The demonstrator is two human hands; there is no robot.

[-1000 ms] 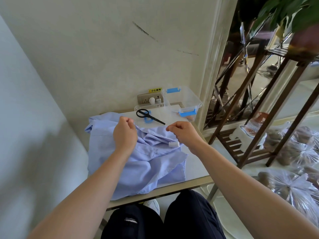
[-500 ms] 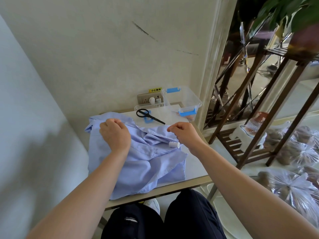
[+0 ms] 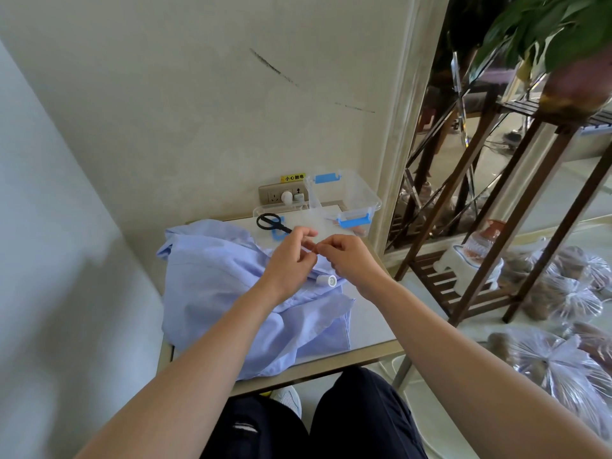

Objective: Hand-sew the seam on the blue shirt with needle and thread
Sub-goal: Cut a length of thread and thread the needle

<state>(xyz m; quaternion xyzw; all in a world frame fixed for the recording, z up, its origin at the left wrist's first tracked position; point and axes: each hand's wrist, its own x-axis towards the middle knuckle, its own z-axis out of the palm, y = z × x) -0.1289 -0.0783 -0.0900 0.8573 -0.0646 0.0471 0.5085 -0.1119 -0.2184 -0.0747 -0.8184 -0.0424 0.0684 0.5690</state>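
Head view, left hand (image 3: 290, 260) moved from blue shirt (image 3: 215, 279) to right hand (image 3: 349, 260), fingers (image 3: 306, 232) pinching, what unclear

Above the blue shirt (image 3: 215, 279), the left hand (image 3: 291, 256) and right hand (image 3: 351, 260) met fingertip to fingertip. A white spool (image 3: 327, 280) lay on the shirt beneath them, black scissors (image 3: 270, 222) just beyond the shirt.

Crumpled blue shirt (image 3: 212, 279) on table; white thread spool (image 3: 327, 280) lying atop.
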